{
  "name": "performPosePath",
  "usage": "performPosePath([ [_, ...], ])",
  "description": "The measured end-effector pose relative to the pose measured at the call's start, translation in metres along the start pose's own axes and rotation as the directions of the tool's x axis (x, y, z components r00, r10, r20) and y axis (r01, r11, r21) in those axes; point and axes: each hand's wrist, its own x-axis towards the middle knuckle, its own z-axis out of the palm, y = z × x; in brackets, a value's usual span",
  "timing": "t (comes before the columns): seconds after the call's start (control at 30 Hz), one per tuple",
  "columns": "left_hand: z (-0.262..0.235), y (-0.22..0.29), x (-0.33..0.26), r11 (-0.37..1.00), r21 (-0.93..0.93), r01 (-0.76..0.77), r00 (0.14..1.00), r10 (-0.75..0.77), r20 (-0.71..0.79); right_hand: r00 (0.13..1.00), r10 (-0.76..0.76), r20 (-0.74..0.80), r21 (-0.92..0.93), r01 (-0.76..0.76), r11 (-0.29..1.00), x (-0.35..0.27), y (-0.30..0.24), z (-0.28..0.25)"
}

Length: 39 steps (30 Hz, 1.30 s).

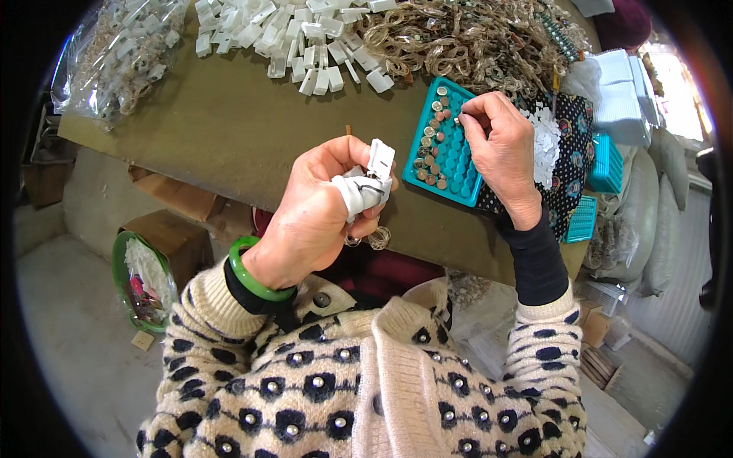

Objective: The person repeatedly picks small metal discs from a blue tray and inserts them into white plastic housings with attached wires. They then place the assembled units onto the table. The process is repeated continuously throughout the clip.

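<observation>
My left hand [305,202] holds up a small white plastic case [380,159], its cover tilted up, with a dark wire showing beside it. White wrapping [359,195] lies around the fingers there. A loop of clear cord [379,238] hangs below this hand. To the right, my right hand [500,149] is over a teal tray [456,197] with rows of round hollows. Its thumb and forefinger pinch a small shiny button cell [458,120]. Several more button cells [429,132] sit in the tray's left part; the right part shows bare hollows.
White plastic cases [305,42] are heaped at the table's far side, beside a tangle of clear corded strands [458,46]. A filled clear bag [122,57] stands far left. White flakes [544,145] lie on dark dotted cloth [574,164]. A green basket [122,267] is on the floor.
</observation>
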Motion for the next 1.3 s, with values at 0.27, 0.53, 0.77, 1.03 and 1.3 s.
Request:
performPosePath([
  [0.27,-0.009,-0.002,0.005,0.994,-0.103,0.038,0.999,-0.038,0.004,0.928,0.345,0.143,0.372,-0.374,0.850,0.003,0.002,-0.014],
  [0.53,-0.012,-0.003,0.005,0.997,-0.070,0.032,0.999,-0.035,-0.031,0.959,0.197,0.205,0.185,-0.236,0.954,0.003,-0.013,-0.016],
  [0.77,-0.010,-0.003,0.003,0.997,-0.073,0.021,0.999,-0.024,-0.043,0.981,0.050,0.190,-0.014,-0.048,0.999,0.006,-0.020,-0.012],
  [1.03,-0.007,0.001,0.000,1.000,-0.027,-0.010,0.999,0.009,-0.043,0.976,0.036,0.215,-0.106,-0.014,0.994,0.005,-0.021,-0.011],
  [1.3,0.004,-0.004,-0.005,0.983,0.150,-0.108,0.989,0.122,-0.084,0.969,0.047,0.241,-0.149,-0.010,0.989,0.011,-0.019,-0.008],
])
